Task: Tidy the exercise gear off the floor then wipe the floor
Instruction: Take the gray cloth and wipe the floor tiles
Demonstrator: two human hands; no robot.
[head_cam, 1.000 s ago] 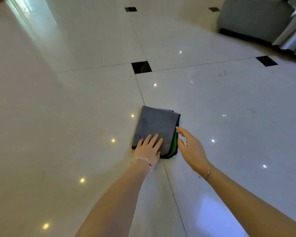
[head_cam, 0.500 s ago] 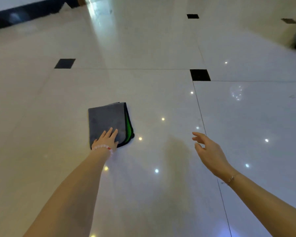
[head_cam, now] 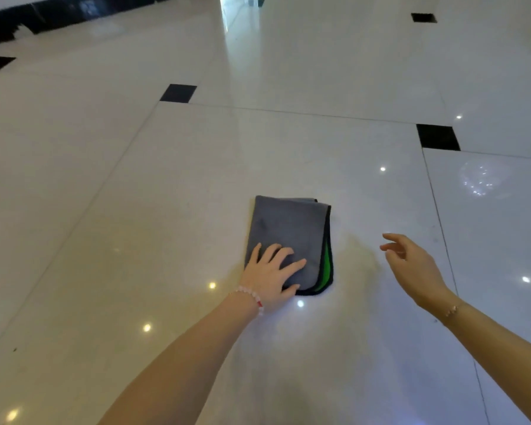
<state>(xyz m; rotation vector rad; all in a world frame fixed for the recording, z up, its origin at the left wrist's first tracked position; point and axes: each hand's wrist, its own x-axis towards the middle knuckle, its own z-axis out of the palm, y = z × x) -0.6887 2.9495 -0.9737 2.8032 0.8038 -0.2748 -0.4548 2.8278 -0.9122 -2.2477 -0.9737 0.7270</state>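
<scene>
On the grey cloth (head_cam: pixel 288 228), left grip (head_cam: pixel 269 276) presses down flat-fingered; right grip (head_cam: pixel 411 265) hangs loose and empty just beside it, black tile (head_cam: pixel 438 137) beyond.

Cannot see the near left corner of the folded grey microfibre cloth (head_cam: pixel 288 222), covered by the left hand (head_cam: pixel 270 273) lying flat on it. Can make out only a sliver of bright green lining (head_cam: pixel 327 265) along the cloth's right fold, the rest tucked inside. Cannot follow either forearm (head_cam: pixel 181 363) past the picture's bottom and right edges. Cannot identify the blurred black band (head_cam: pixel 59 13) along the far left edge of the glossy white tiled floor (head_cam: pixel 166 210), nor the tiny dark speck (head_cam: pixel 14 350) toward its near left.
</scene>
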